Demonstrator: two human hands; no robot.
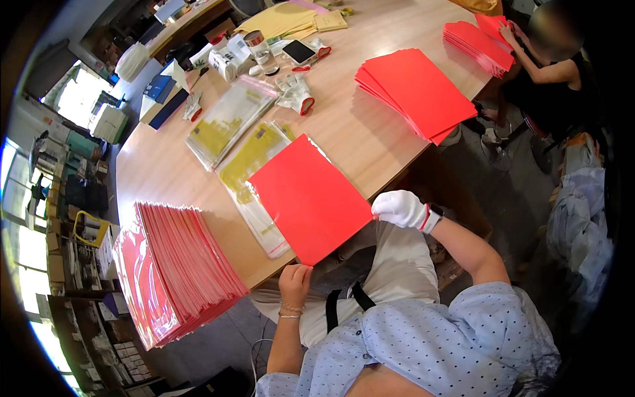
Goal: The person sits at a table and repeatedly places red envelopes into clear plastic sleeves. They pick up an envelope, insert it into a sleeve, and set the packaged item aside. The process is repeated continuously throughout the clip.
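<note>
My left hand, bare and with bracelets at the wrist, pinches the near-left corner of a flat red sheet. My right hand, in a white glove, grips the right corner of the same sheet. The sheet is tilted over the table's front edge. Along its far edge runs a shiny clear margin; whether that is a sleeve around it, I cannot tell. Partly under the sheet lies a pile of clear plastic bags with yellow-green print. Another pile of clear bags lies just beyond.
A tall stack of red packs in clear plastic stands at left. Loose red sheets lie at right, overhanging the edge. White gloves, a phone and a jar sit farther back. Another person handles red sheets at far right.
</note>
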